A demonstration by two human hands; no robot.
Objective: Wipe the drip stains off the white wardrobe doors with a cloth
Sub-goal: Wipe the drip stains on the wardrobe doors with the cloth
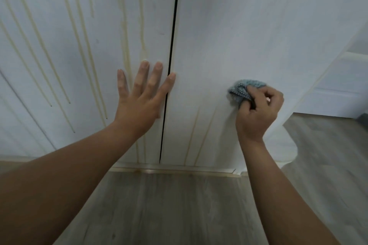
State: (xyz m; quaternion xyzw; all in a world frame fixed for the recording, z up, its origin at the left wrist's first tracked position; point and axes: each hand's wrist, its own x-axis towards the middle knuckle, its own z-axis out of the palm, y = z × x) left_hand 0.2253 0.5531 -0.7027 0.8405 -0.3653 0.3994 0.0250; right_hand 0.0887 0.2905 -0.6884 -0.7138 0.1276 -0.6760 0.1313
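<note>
While the right hand (258, 109) squeezes the cloth (242, 90) on the mostly clean right door (249, 26), the flat left hand (139, 99) rests by many yellow drips (79, 45).

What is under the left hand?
The left hand lies flat on the left door, its forefinger crossing the gap. Drip stains run down to its fingers; the door surface beneath the palm is covered, so stains there cannot be seen.
</note>
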